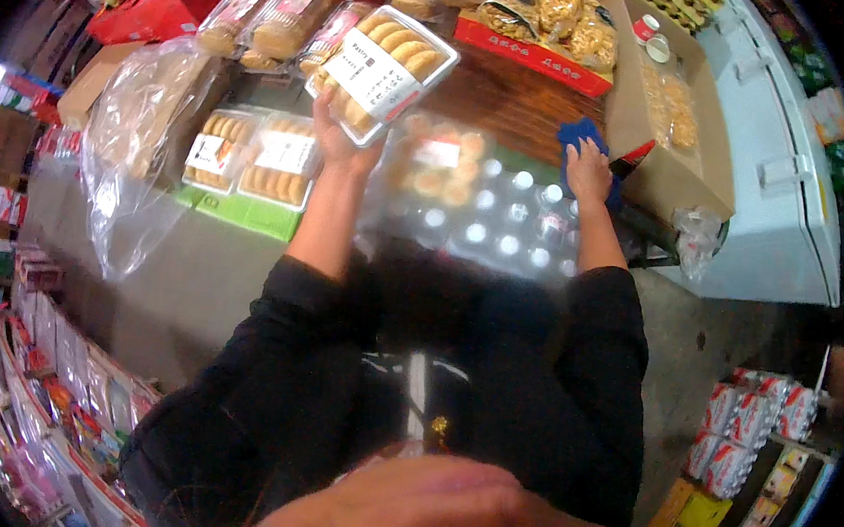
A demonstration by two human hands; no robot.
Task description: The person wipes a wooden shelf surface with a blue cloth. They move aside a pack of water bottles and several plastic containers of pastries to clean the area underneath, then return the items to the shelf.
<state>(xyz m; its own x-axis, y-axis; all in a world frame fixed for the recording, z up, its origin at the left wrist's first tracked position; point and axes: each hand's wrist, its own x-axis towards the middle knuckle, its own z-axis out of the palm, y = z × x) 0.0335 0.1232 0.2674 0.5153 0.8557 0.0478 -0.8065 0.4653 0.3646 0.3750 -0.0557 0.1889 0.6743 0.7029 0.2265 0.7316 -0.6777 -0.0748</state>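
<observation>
My left hand (344,132) is shut on a clear plastic box of round pastries (382,72) with a white label, held tilted above the display. On the right, my right hand (588,171) presses a blue cloth (578,135) at the edge of a brown wooden tabletop (503,105). Left of my left forearm, two more pastry boxes (279,161) stand on a green carton (246,212). Between my forearms lie a clear pack of round baked goods (438,159) and shrink-wrapped bottles (510,245). Beside my right hand is a red and black object (633,160), its kind unclear.
Packaged cakes (293,15) and bagged snacks in a red tray (534,61) line the back. A cardboard box (709,168) holding snack packs and cups stands right, beside a white chest freezer (777,159). Clear plastic film (116,184) hangs over a carton at left.
</observation>
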